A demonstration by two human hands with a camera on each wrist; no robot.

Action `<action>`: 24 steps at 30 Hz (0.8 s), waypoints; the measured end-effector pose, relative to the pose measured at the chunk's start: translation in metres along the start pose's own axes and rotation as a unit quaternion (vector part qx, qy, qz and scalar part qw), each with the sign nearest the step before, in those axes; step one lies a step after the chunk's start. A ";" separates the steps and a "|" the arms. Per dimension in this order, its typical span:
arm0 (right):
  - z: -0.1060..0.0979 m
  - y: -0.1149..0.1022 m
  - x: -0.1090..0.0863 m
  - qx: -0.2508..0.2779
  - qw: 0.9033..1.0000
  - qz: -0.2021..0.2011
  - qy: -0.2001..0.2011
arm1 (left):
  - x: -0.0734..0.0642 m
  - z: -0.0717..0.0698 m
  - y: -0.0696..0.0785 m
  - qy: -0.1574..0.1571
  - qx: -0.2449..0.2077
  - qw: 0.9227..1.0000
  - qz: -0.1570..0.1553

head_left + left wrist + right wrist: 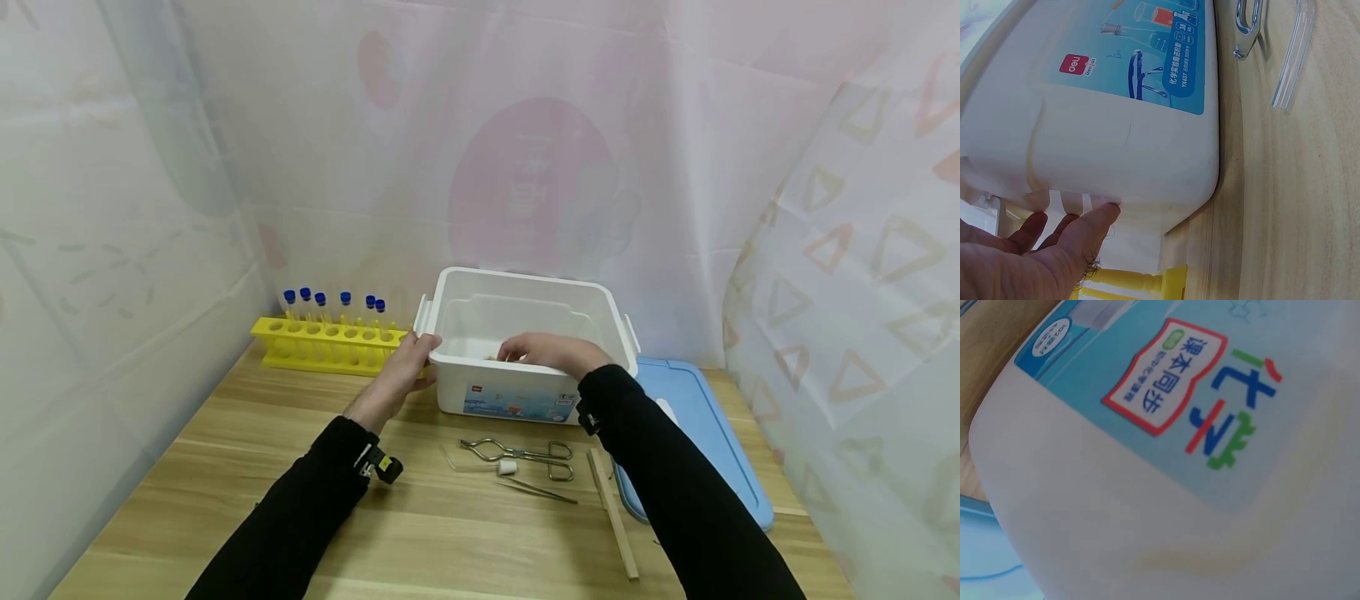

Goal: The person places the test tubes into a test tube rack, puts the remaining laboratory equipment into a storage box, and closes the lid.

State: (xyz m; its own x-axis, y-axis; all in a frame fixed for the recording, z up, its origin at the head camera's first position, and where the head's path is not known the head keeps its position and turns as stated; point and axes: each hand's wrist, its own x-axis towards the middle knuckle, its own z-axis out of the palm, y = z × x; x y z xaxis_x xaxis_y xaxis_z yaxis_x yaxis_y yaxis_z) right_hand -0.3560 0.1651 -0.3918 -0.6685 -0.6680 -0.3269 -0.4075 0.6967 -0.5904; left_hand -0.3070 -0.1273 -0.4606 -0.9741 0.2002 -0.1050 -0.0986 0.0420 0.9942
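A white plastic box (517, 377) with a blue label stands at the back of the table without its lid. At its front left corner, my left hand (396, 372) holds the rim; in the left wrist view the fingers (1094, 222) lie against the end wall beneath the lip. My right hand (551, 352) reaches over the front wall into the box, fingers bent downward. Its fingertips are partly hidden, and I cannot tell what they hold. Something small and brownish shows beside them. The right wrist view has only the box's labelled front wall (1104, 481).
Left of the box is a yellow rack (330, 335) with several blue-capped test tubes. In front lie crucible tongs (517, 452), tweezers (540, 492), a bent glass tube (468, 467), a small white cylinder (507, 467) and a wooden test-tube holder (613, 517). The blue lid (705, 433) lies right.
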 end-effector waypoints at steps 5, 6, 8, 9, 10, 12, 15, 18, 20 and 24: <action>0.000 -0.001 -0.002 -0.008 0.999 0.037 -0.020 | 0.000 -0.001 0.000 -0.002 0.000 1.000 0.002; 0.000 -0.001 -0.002 -0.009 0.999 0.042 -0.021 | 0.000 -0.001 0.000 -0.002 0.000 1.000 0.003; 0.000 -0.002 -0.003 -0.005 0.999 0.048 -0.022 | 0.000 -0.001 0.000 -0.003 0.000 1.000 0.003; 0.000 -0.003 -0.003 -0.006 0.999 0.045 -0.021 | 0.000 -0.001 0.000 -0.003 0.000 1.000 0.003; 0.000 -0.002 -0.002 -0.008 0.999 0.041 -0.018 | 0.000 -0.001 0.000 -0.004 0.001 1.000 0.005; 0.000 -0.002 -0.001 -0.010 1.000 0.027 -0.012 | 0.000 -0.001 0.000 -0.004 0.002 1.000 0.005; -0.001 -0.001 0.000 -0.019 1.000 0.006 0.003 | 0.000 -0.001 0.000 -0.003 0.003 1.000 0.005; -0.002 -0.001 0.001 -0.031 0.999 -0.005 0.026 | 0.000 -0.001 0.000 0.000 0.004 1.000 0.002; -0.002 -0.002 0.000 -0.045 0.998 -0.009 0.044 | 0.000 0.000 0.001 0.001 0.007 1.000 0.002; -0.003 -0.002 -0.001 -0.064 0.995 -0.007 0.077 | -0.001 0.001 0.002 0.003 0.010 1.000 -0.001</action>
State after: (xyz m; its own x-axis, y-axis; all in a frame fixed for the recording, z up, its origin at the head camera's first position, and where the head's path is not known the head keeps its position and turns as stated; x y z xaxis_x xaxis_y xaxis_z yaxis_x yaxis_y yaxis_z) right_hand -0.3566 0.1650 -0.3877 -0.7459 -0.6364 -0.1963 -0.4864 0.7219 -0.4922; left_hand -0.3062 -0.1269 -0.4583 -0.9749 0.1951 -0.1069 -0.0964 0.0627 0.9934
